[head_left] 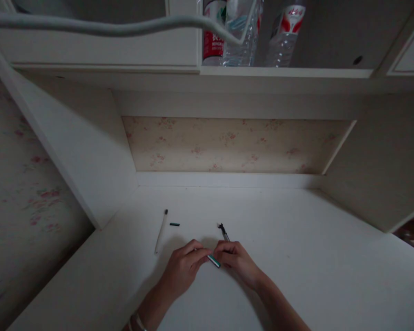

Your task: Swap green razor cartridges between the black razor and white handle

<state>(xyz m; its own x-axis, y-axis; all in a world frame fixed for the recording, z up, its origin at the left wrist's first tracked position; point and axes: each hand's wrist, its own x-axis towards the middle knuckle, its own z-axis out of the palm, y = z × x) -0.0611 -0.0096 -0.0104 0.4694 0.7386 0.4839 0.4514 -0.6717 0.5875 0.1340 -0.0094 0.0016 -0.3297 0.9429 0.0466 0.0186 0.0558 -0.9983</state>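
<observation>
My left hand [188, 263] is closed on a slim green-and-white stick [214, 261], pinched between thumb and fingers, its near end pointing down to the right. Close beside it, my right hand [236, 259] has its fingers curled round a slender rod [224, 232] with a black, forked-looking top and a greyish shaft; its exact kind is too small to make out. The fingertips of both hands almost meet. Left of them on the desk lie a thin white tube with a dark tip [161, 231], like a pen refill, and a short dark green piece [174, 224].
The white desk [279, 220] runs back to a low ledge and flowered wallpaper [224, 142]. White side panels [72, 151] bound it. Above is a shelf with several plastic bottles [286, 34]. A pale bent rod [106, 26] crosses the top of the view.
</observation>
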